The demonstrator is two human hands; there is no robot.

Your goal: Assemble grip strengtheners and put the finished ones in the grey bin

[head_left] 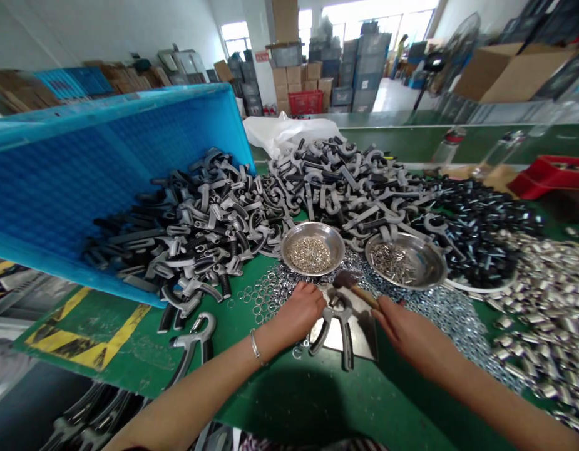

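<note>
My right hand [393, 321] is closed round the wooden handle of a hammer [367, 297]. The hammer's dark head is just above the top of a grey and black hand gripper [348, 341], a spring-type exerciser with its two handles spread toward me. That hand gripper lies on a metal plate [364, 343]. Curled fingers of my left hand [302, 311] press at its upper left side; the fingertips are hidden. A similar hand gripper [195, 341] lies by my left forearm.
A tipped blue crate [129, 125] spills grey handle parts [214, 219] at left. Metal bowls of small rings [312, 254] and pins [393, 263] stand behind my hands. Washers [439, 319], black parts [481, 219] and metal sleeves [547, 300] spread across the right side.
</note>
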